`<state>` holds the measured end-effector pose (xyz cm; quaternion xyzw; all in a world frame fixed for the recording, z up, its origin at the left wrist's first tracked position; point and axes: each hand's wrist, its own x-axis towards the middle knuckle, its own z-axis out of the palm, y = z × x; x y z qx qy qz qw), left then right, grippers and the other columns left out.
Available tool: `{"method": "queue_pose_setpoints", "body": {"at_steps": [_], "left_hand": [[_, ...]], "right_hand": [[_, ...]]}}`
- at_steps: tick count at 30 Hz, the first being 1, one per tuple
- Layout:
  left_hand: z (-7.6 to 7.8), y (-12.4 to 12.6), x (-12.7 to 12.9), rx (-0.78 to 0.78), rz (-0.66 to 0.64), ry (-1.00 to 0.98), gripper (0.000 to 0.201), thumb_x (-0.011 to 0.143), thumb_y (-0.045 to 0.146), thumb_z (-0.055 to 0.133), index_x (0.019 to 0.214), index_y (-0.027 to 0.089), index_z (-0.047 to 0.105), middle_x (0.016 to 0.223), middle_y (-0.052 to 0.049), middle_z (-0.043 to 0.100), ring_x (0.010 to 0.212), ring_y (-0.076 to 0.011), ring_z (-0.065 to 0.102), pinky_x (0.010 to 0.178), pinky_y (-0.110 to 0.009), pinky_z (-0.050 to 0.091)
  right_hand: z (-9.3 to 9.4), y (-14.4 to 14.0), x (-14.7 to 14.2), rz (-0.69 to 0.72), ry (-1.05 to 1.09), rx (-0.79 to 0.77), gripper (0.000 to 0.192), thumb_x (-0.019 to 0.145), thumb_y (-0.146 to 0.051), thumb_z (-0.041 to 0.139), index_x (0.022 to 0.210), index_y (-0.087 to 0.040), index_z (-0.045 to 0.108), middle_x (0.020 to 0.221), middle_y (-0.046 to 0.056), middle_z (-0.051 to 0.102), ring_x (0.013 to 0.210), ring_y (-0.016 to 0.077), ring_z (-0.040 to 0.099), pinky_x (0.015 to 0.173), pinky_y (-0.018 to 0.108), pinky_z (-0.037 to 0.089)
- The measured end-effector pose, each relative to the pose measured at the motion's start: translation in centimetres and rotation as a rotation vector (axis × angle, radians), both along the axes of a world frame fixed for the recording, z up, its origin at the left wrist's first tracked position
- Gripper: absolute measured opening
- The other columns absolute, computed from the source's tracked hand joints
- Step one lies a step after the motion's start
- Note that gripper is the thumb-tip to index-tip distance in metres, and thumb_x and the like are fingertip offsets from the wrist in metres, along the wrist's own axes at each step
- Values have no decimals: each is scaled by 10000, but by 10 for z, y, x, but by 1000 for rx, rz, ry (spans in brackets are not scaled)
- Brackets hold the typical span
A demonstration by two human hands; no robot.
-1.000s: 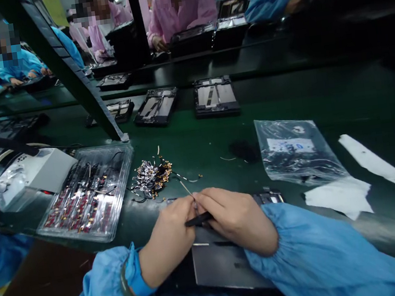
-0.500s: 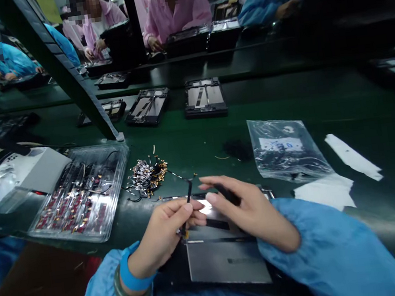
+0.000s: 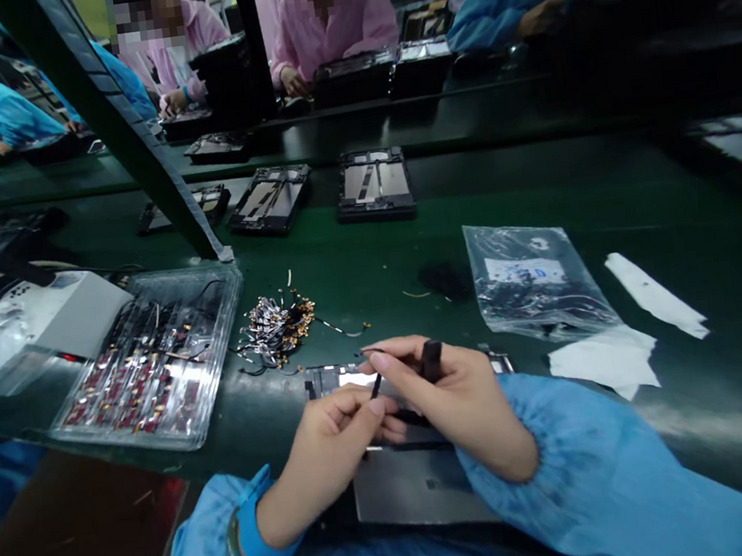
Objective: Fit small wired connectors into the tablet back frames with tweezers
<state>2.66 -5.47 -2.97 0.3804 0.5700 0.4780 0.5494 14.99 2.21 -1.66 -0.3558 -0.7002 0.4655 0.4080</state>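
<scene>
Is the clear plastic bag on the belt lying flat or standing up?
Lying flat: the clear plastic bag spreads on the green belt, label upward.

Blue sleeves point(image 3: 576, 488), dark green bench point(image 3: 370, 269), white paper scraps point(image 3: 604, 358).

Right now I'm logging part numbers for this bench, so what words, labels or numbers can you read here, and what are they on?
No text here can be read.
White label on the clear plastic bag: blue marks, too blurred to read.
Dark strip on the grey panel below the hands: too small to read.
Grey box at left: small marks, unreadable.
Clear tray of parts: no legible marking.
</scene>
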Motion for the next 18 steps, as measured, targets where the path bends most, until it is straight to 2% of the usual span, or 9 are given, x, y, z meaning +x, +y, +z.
{"method": "queue_pose_setpoints", "body": {"at_steps": [2,5,8,12,15,17,18], "left_hand": [[-3,-2,0,207,164,231,175,828,302,594,855,145,667,868,-75,656,801,-159,634,707,-260,514],[-9,-7,-3,489,396,560,87,833,192,595,913,199,629,930,-42,612,917,-145,588,796,-255,491],[-12,-9,-3,552,451,690,113,840,143,580,927,211,605,932,-30,603,926,-138,577,819,-263,484],[-6,-8,1,521,449,695,74,842,143,552,819,199,594,850,-24,610,854,-138,593,753,-255,495],[1,-18,-17,457,476,689,97,828,166,549,747,199,591,808,-14,613,828,-145,599,741,-256,496],[2,-37,-49,402,641,763,89,820,193,559,743,199,603,806,-8,621,836,-156,603,783,-280,488],[1,-51,-71,365,796,836,63,811,215,575,762,198,611,817,-6,628,835,-166,606,797,-301,483]], "right_hand": [[-3,-2,0,-36,-39,228,145,842,-225,575,826,-170,709,726,33,734,614,149,673,541,235,536],[-7,-8,1,-9,-110,576,127,854,-137,556,885,-147,679,769,52,730,666,145,678,608,242,542],[-11,-15,-1,71,-169,745,149,869,-94,512,905,-114,655,781,75,723,693,158,678,641,261,544],[-9,-22,-3,169,-199,763,173,875,-81,479,877,-104,651,760,80,717,673,163,672,622,266,544],[1,-14,11,152,-211,616,170,894,-138,496,856,-154,661,754,42,723,644,144,674,586,241,542],[11,0,32,57,-249,504,138,896,-203,535,898,-201,673,814,22,737,686,144,691,596,232,555],[14,8,45,-8,-282,477,127,890,-234,554,914,-221,678,846,19,741,715,158,700,600,244,564]]}}
